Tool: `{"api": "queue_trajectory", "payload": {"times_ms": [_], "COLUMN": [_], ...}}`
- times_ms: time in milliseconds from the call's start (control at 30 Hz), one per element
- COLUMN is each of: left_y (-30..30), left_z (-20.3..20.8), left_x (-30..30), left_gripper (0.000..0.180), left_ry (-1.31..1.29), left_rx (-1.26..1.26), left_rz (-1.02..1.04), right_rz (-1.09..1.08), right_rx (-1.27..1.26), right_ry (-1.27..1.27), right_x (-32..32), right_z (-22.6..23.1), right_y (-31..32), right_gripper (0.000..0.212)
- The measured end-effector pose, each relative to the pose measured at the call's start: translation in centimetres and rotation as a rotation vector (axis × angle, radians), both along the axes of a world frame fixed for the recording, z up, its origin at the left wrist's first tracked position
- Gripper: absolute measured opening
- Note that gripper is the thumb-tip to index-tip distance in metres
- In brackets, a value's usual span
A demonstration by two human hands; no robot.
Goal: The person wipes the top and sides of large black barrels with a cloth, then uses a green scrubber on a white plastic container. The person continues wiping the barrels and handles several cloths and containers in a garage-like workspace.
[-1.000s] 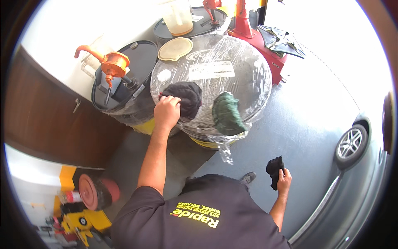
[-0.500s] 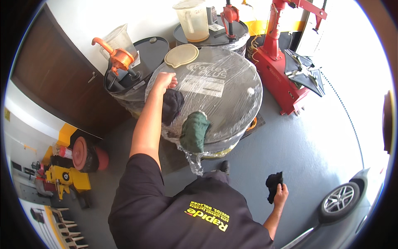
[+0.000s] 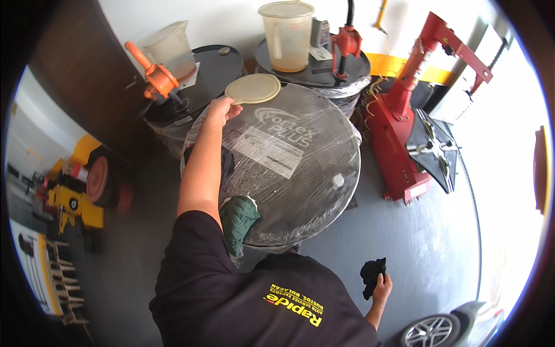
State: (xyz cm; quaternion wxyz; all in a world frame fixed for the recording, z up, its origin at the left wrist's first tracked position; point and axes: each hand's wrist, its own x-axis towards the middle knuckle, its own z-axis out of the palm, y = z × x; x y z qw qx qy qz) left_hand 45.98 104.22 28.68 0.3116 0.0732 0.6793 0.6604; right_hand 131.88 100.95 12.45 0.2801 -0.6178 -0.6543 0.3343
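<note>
At the far left rim of a plastic-wrapped drum (image 3: pixel 312 185), my left hand (image 3: pixel 224 111) reaches out. Its fingers pinch the near edge of a round cream plastic lid (image 3: pixel 252 89). Below that forearm a dark green rag (image 3: pixel 238 220) lies over the drum's near edge. A dark cloth (image 3: pixel 227 163) on the drum is partly hidden by the arm. Away from the drum, low on the right, my right hand (image 3: pixel 382 284) holds a crumpled black rag (image 3: pixel 372 277).
Behind stand two more drums with an orange hand pump (image 3: pixel 161 81), a red hand pump (image 3: pixel 347 43) and translucent jugs (image 3: pixel 287 34). A red tyre-changing machine (image 3: pixel 393 139) is at the right. A car wheel (image 3: pixel 430 332) shows lower right, beside grey floor.
My left hand has gone from above the drum to the lid and taken its edge. The lid has shifted away across the drum. My right hand still holds the black rag. The view has tilted up.
</note>
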Motion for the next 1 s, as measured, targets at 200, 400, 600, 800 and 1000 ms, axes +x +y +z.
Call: {"api": "queue_trajectory", "payload": {"times_ms": [200, 400, 600, 800, 1000], "left_y": [-3.1, -3.9, -1.4, -2.4, -10.4], "left_z": [0.5, -0.3, -1.9, -1.7, 2.4], "left_x": [-2.2, -6.9, -10.8, -12.1, -6.4], "left_gripper": [0.019, 0.017, 0.027, 0.025, 0.033], "left_ry": [-0.084, -0.032, -0.06, 0.061, 0.167], "left_rx": [0.281, 0.254, 0.247, 0.179, 0.028], "left_rz": [0.223, 0.493, 0.65, 0.616, 0.118], "right_rz": [0.198, 0.274, 0.26, 0.25, 0.277], "right_rx": [0.016, -0.119, -0.155, -0.133, -0.114], "right_ry": [-0.097, -0.115, -0.214, -0.223, -0.17], "right_x": [-3.1, -4.9, -3.0, -2.5, -3.2], "right_z": [-2.4, -0.9, 0.4, 0.7, -0.5], "right_y": [6.8, 10.3, 10.5, 11.3, 13.3], "right_gripper": [0.03, 0.03, 0.03, 0.031, 0.031]}}
